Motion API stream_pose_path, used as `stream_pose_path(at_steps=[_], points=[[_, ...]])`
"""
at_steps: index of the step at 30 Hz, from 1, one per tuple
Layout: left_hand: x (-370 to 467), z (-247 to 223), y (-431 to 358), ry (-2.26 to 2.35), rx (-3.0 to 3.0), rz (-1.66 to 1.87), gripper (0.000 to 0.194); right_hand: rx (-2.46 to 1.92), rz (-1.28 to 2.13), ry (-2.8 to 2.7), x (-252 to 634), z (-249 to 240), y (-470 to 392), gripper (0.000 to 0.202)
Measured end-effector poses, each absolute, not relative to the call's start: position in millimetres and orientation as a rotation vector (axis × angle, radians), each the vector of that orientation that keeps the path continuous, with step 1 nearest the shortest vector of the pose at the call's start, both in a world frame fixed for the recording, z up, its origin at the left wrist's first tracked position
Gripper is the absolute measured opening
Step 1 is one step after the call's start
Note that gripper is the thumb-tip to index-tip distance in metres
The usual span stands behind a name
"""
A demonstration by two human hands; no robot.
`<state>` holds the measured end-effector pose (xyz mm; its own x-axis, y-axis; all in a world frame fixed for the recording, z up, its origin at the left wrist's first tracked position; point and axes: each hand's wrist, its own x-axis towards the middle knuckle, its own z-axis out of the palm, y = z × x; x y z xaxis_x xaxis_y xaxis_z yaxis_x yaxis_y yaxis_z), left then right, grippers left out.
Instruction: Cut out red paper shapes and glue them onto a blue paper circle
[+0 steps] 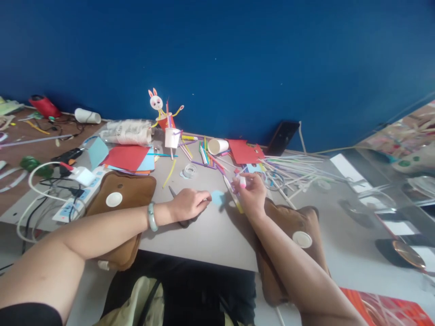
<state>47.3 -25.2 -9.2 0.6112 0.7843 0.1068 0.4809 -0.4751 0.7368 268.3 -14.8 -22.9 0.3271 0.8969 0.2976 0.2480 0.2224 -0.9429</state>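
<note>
My left hand [188, 204], with a pale green bangle [152, 217] at its wrist, rests low over the table, fingers curled together. Its fingertips reach the edge of a light blue paper circle [218, 197]; whether they grip anything is hidden. Under that palm lies a dark tool, probably scissors, with its grey pointed end [172, 191] showing. Raised to the right of the circle, my right hand [253, 192] closes around a pink-and-white marker [242, 182], seen nearly end-on. Below it lies a long yellow-and-white strip-like thing [237, 199].
Brown cushions [118, 190] lie beside both forearms. A rabbit figure [156, 103] on a red cup stands at the back, near a white cup [172, 137]. Red paper [127, 157], a tape roll [189, 170], a power strip [79, 194], pipe cleaners [299, 170] and a phone [282, 138] surround the work area.
</note>
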Motion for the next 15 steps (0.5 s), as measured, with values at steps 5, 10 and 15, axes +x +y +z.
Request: stream_pose_path(at_steps=[5, 10, 15], points=[[58, 5, -30, 0.820, 2.605, 0.302, 0.017, -1.230, 0.679, -1.159, 262, -21, -17, 0.032], [64, -8, -31, 0.662, 2.907, 0.230, 0.043, -1.211, 0.711, -1.127, 260, -19, -18, 0.034], [64, -27, -31, 0.689, 2.964, 0.200, 0.069, -1.257, 0.694, -1.161, 260, -19, -20, 0.033]])
